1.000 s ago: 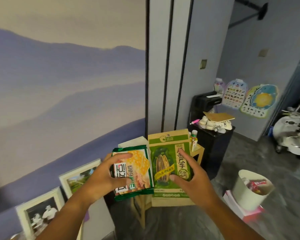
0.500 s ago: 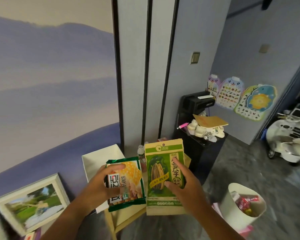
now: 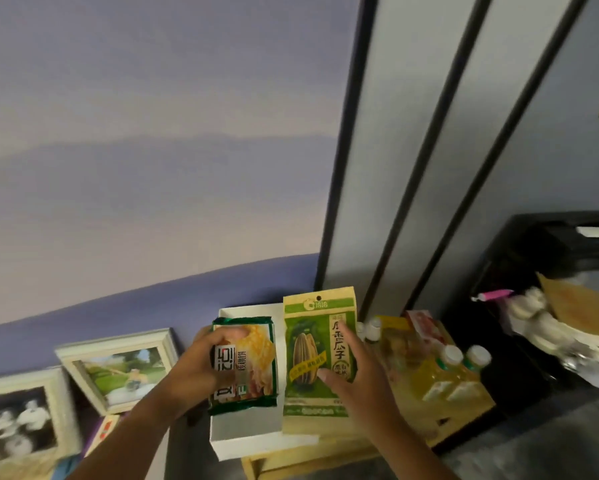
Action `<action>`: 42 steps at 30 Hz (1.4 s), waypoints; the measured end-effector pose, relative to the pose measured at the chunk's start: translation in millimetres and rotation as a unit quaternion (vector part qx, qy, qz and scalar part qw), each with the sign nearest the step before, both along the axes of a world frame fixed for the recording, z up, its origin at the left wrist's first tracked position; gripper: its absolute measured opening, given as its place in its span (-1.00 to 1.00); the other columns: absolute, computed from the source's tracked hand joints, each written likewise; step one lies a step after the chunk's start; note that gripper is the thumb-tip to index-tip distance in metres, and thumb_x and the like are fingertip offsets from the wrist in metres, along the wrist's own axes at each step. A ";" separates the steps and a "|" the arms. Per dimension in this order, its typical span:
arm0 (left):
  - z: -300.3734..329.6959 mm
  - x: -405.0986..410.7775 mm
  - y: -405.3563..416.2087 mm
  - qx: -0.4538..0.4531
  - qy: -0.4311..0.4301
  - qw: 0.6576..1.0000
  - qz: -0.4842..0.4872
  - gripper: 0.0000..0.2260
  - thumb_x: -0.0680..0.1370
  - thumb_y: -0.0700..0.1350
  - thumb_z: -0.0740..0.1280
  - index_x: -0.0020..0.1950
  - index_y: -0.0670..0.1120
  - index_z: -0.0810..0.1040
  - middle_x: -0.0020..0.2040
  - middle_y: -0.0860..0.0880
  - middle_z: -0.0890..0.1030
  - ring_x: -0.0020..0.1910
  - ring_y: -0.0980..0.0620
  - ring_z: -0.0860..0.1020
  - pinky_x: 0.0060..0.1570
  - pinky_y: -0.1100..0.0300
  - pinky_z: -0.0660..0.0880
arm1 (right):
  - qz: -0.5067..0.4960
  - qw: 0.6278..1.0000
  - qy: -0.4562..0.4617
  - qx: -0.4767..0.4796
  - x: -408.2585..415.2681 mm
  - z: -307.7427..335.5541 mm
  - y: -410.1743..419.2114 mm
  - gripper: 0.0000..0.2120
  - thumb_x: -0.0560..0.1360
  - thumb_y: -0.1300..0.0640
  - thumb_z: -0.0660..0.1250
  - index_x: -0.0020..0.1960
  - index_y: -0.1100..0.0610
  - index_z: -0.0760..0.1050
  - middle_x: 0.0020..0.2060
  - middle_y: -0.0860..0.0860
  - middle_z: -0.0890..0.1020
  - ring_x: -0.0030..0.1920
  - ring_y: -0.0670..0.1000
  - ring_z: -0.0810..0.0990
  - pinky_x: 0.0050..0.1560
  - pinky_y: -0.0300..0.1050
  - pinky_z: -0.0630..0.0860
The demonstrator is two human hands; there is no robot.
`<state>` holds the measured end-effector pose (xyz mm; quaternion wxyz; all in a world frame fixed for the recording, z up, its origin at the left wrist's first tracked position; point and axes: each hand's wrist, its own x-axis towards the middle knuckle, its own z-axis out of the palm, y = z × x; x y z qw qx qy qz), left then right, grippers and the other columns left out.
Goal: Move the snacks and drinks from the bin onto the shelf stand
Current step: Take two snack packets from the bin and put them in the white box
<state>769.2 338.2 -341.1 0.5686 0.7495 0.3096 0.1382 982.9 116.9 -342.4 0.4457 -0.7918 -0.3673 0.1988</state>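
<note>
Since the earlier frame both packets have come closer to the shelf stand [image 3: 457, 415], and the bin is now out of my view. My left hand [image 3: 190, 374] has its grip curled around the green cracker packet [image 3: 244, 362], thumb on the front. My right hand [image 3: 355, 379] holds the sunflower seed packet [image 3: 317, 355] upright, with thumb and index finger spread on its face; the other fingers are behind, I cannot see them. I judge this is the placing step: both snacks are carried, not yet set down. Under both grips lies a white box [image 3: 249, 436] on the wooden top. Just right of the right grip stand yellow drink bottles [image 3: 460, 370] and some other snacks [image 3: 417, 327], so free room is small there. The next move needs a free spot and a gentle lowering, without pushing the bottles. Left of the left grip, picture frames [image 3: 118, 367] lean on the wall.
</note>
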 end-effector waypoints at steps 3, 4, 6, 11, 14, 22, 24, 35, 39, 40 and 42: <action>-14.7 3.4 20.1 0.016 0.024 0.998 0.050 -0.39 0.30 -0.24 0.63 0.24 0.20 0.57 0.28 0.05 0.42 0.23 -0.05 0.55 0.06 0.00 0.66 | 0.049 0.999 0.013 -0.010 13.4 -19.0 41.9 -0.19 0.48 -0.11 0.45 0.49 -0.52 0.04 0.33 -0.24 0.42 0.34 -0.14 0.49 0.24 0.01 0.61; -20.8 6.9 26.2 0.027 0.034 0.997 0.060 -0.39 0.30 -0.27 0.63 0.22 0.21 0.57 0.28 0.05 0.42 0.23 -0.04 0.54 0.06 0.01 0.66 | 0.058 0.998 0.010 -0.015 17.3 -27.4 54.3 -0.19 0.48 -0.12 0.44 0.51 -0.51 0.01 0.36 -0.19 0.41 0.35 -0.11 0.48 0.25 0.04 0.61; -35.7 16.9 35.2 0.044 0.060 0.995 0.073 -0.38 0.30 -0.32 0.62 0.19 0.23 0.57 0.27 0.05 0.39 0.24 -0.04 0.52 0.05 0.07 0.66 | 0.073 0.997 0.005 -0.032 22.3 -42.4 74.3 -0.18 0.50 -0.07 0.44 0.57 -0.40 0.02 0.42 -0.10 0.38 0.39 -0.07 0.45 0.33 0.00 0.54; -67.6 50.0 44.2 0.089 0.138 0.982 0.088 -0.39 0.33 -0.38 0.56 0.15 0.22 0.52 0.24 0.10 0.32 0.20 0.00 0.49 -0.01 0.25 0.65 | 0.071 0.994 -0.009 -0.077 33.2 -81.9 103.5 -0.18 0.54 0.01 0.45 0.61 -0.26 0.03 0.41 0.00 0.41 0.31 -0.10 0.46 0.17 -0.32 0.38; -81.9 65.3 49.6 0.111 0.174 0.975 0.079 -0.41 0.36 -0.32 0.56 0.15 0.26 0.47 0.25 0.12 0.26 0.20 0.04 0.45 -0.10 0.39 0.61 | 0.063 0.993 -0.011 -0.100 37.5 -96.8 111.3 -0.18 0.55 0.02 0.44 0.61 -0.28 0.01 0.38 0.02 0.42 0.27 -0.07 0.52 0.00 -0.45 0.39; -118.1 82.9 44.3 0.081 0.202 0.973 0.070 -0.49 0.39 -0.25 0.54 0.08 0.28 0.46 0.32 0.06 0.25 0.28 -0.01 0.41 0.17 0.09 0.60 | 0.041 0.991 -0.030 -0.126 33.3 -97.4 128.6 -0.19 0.57 0.03 0.42 0.60 -0.30 0.00 0.22 -0.04 0.41 0.09 -0.12 0.54 -0.25 -0.43 0.45; -126.1 86.1 43.1 0.064 0.210 0.973 0.069 -0.50 0.38 -0.24 0.54 0.05 0.30 0.47 0.32 0.05 0.26 0.34 -0.04 0.39 0.22 0.09 0.56 | 0.045 0.990 -0.006 -0.131 30.5 -98.9 131.6 -0.20 0.56 0.05 0.43 0.60 -0.28 0.02 0.26 -0.03 0.41 0.12 -0.13 0.55 -0.23 -0.42 0.47; -117.0 87.0 57.8 0.211 0.140 0.966 0.057 -0.51 0.56 0.17 0.35 0.46 0.23 0.31 0.62 0.18 0.08 0.55 0.01 0.23 0.36 -0.09 0.47 | 0.115 0.967 -0.091 -0.208 19.6 -108.3 144.8 -0.19 0.60 -0.12 0.34 0.65 -0.08 -0.09 0.65 -0.05 -0.03 0.62 0.03 0.14 0.40 -0.11 0.43; -114.0 76.5 67.1 0.274 0.202 0.940 0.013 -0.41 0.61 0.27 0.14 0.61 0.15 0.11 0.63 0.18 -0.02 0.61 0.08 -0.01 0.55 -0.03 0.17 | 0.129 0.953 -0.150 -0.228 11.1 -111.7 143.6 -0.27 0.64 -0.14 0.24 0.66 0.02 -0.05 0.65 -0.07 -0.17 0.65 -0.02 -0.08 0.46 -0.20 0.32; -113.9 73.5 67.7 0.290 0.215 0.933 0.002 -0.40 0.63 0.28 0.11 0.62 0.13 0.06 0.63 0.17 -0.05 0.60 0.12 -0.08 0.58 0.01 0.07 | 0.134 0.951 -0.158 -0.228 9.3 -113.4 143.2 -0.29 0.65 -0.13 0.24 0.66 0.02 -0.03 0.65 -0.07 -0.17 0.65 -0.02 -0.08 0.46 -0.20 0.31; -115.3 66.6 68.5 0.318 0.222 0.922 -0.011 -0.38 0.64 0.29 0.05 0.63 0.10 0.02 0.62 0.15 -0.08 0.59 0.16 -0.13 0.60 0.08 -0.06 | 0.137 0.952 -0.165 -0.221 6.8 -115.2 142.9 -0.30 0.65 -0.12 0.23 0.65 0.04 0.00 0.66 -0.07 -0.14 0.65 -0.04 -0.07 0.49 -0.19 0.26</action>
